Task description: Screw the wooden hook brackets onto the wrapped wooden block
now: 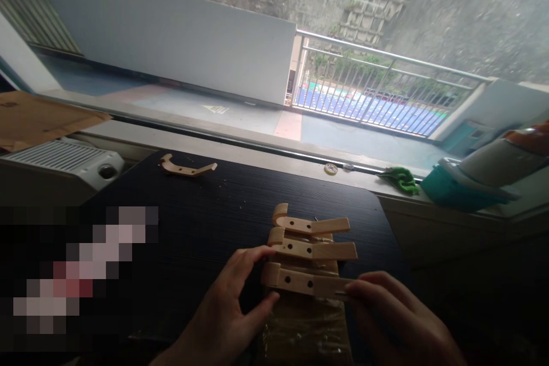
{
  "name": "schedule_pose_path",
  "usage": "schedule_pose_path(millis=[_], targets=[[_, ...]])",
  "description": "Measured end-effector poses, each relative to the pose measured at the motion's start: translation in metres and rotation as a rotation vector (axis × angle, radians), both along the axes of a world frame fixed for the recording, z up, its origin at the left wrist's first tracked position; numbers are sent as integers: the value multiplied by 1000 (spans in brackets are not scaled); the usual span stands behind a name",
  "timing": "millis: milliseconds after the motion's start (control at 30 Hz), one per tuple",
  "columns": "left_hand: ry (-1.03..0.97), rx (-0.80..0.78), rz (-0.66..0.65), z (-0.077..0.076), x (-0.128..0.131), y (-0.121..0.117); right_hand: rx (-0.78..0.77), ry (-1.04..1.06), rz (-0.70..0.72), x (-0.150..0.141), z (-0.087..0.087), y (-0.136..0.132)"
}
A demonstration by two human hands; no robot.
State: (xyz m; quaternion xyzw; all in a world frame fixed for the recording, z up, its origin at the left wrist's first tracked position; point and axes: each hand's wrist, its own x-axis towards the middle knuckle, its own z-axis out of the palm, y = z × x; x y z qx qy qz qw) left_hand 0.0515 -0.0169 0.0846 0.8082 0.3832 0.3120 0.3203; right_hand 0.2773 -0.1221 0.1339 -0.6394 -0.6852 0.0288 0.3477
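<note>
Three light wooden hooks, each with two dark holes and a curled left end, lie side by side across a tape-wrapped block [304, 331]. These are a far hook [300, 225], a middle hook [334, 250] and a near hook [295, 281]. My left hand [227, 303] has its thumb and index finger around the curled end of the near hook, the index tip close to the middle one. At the near hook's right end, my right hand [398, 309] pinches a thin metal pin [341, 292]; its exact kind is unclear.
Another wooden hook [186, 170] lies at the far left of the black table [206, 229]. A tape roll [330, 168], a green cloth [401, 179] and a teal container [454, 186] are on the window sill. A white slatted appliance [68, 160] stands left. A pixelated patch hides the lower left.
</note>
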Motion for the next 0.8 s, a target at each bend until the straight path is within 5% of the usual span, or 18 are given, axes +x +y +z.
schedule_pose_path(millis=[167, 333, 800], targets=[[-10, 61, -24, -8, 4, 2, -190, -208, 210, 10, 4, 20], [25, 43, -41, -11, 3, 3, -233, -266, 241, 11, 1, 27], [-13, -5, -105, -11, 1, 6, -46, -392, 205, -4, -17, 42]])
